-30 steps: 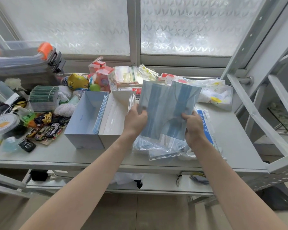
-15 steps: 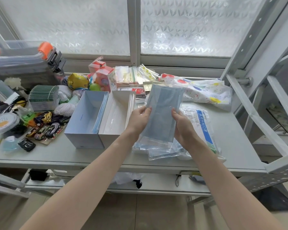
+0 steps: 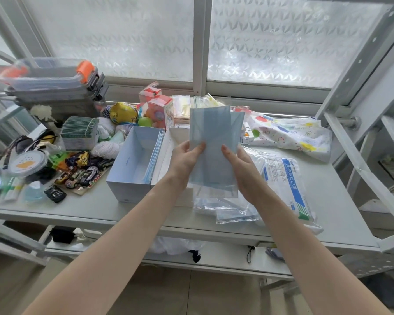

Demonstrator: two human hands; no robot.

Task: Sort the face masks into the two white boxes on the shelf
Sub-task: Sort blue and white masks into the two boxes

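Observation:
I hold a stack of blue face masks [image 3: 214,142] upright above the shelf, in clear wrappers. My left hand [image 3: 185,156] grips its left edge and my right hand [image 3: 238,165] grips its right edge. Two white boxes stand side by side to the left. The left box [image 3: 132,164] has a few blue masks leaning on its right wall. The right box [image 3: 166,151] is mostly hidden behind my left hand and the stack. More wrapped masks [image 3: 228,208] lie piled on the shelf under my hands.
A white and blue mask packet [image 3: 287,183] lies right of the pile, a patterned bag [image 3: 289,133] behind it. Toy cars [image 3: 82,171], a yarn ball [image 3: 105,148], a round tin [image 3: 27,163] and stacked clear bins [image 3: 55,83] crowd the left. The shelf's post [image 3: 359,142] slants at right.
My hands brought two separate masks together into one stack. The stack has shifted slightly left toward the boxes and now stands upright.

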